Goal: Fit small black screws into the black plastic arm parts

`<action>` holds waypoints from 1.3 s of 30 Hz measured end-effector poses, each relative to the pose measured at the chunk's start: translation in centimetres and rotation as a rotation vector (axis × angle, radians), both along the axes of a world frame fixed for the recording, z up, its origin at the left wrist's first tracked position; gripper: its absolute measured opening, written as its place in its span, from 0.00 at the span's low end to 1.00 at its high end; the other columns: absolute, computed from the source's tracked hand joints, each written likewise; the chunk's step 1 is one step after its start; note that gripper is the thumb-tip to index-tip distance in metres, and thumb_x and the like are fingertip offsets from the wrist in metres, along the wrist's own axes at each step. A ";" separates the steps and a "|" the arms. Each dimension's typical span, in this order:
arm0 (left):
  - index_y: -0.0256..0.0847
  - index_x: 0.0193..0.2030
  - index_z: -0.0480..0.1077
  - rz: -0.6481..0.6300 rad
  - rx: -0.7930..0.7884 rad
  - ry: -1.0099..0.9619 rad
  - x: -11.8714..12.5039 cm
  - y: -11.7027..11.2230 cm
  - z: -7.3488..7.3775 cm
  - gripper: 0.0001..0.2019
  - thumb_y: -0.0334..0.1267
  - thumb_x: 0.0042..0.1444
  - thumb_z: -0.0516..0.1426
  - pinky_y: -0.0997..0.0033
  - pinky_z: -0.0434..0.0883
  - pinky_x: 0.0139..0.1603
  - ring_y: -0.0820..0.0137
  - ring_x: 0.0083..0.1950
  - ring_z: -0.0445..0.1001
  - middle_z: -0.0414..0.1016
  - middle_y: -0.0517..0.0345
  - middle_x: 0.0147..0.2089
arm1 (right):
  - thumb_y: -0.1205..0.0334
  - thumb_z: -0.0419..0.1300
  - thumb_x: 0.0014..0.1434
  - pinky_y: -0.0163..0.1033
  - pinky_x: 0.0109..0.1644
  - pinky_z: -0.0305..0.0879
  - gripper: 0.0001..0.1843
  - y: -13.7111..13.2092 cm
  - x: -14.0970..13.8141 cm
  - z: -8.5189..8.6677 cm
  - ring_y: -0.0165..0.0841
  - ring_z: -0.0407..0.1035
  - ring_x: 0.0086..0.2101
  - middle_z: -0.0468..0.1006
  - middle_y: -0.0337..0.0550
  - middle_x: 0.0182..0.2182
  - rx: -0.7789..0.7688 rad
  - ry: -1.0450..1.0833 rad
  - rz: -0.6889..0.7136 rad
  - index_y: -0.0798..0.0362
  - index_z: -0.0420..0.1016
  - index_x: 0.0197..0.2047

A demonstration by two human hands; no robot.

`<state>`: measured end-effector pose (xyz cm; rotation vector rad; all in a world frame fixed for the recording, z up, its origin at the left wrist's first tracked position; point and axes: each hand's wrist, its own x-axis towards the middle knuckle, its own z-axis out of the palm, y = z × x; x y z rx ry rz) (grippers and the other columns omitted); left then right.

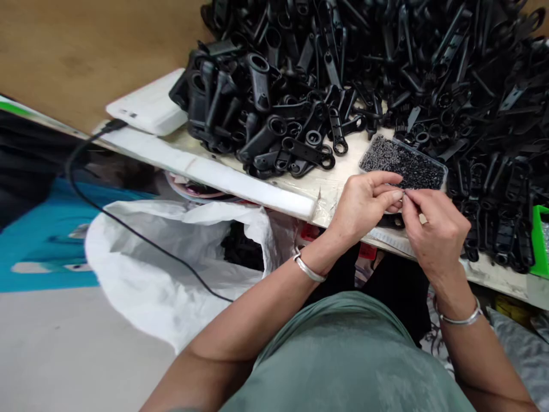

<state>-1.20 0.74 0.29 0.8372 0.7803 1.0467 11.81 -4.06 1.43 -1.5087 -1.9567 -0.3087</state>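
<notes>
My left hand (364, 203) and my right hand (435, 226) meet at their fingertips over the near edge of a clear plastic box (446, 174). Small black screw-like pieces (401, 163) fill that box. Thumb and index finger are pinched together on each hand; whatever sits between them is too small to make out. Just below the fingers, a dark part (392, 221) lies at the table's edge, mostly covered by my hands. Black plastic arm-shaped parts with ring ends (306, 153) are heaped to the left of the box.
A tall pile of black parts (386, 46) covers the back of the table. A white power bank (148, 103) with a black cable (141, 243) lies at left. Below the edge hangs an open white sack (128, 269) holding black parts. A green bin (539, 243) stands right.
</notes>
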 end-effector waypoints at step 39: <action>0.43 0.48 0.74 0.034 0.936 0.925 -3.6 -3.1 -4.6 0.12 0.28 0.58 0.59 0.73 0.73 0.38 0.69 0.39 0.80 0.82 0.61 0.37 | 0.61 0.55 0.63 0.36 0.32 0.61 0.12 -1.9 0.6 0.9 0.31 0.69 0.24 0.77 0.39 0.22 -0.784 0.121 -0.138 0.54 0.77 0.32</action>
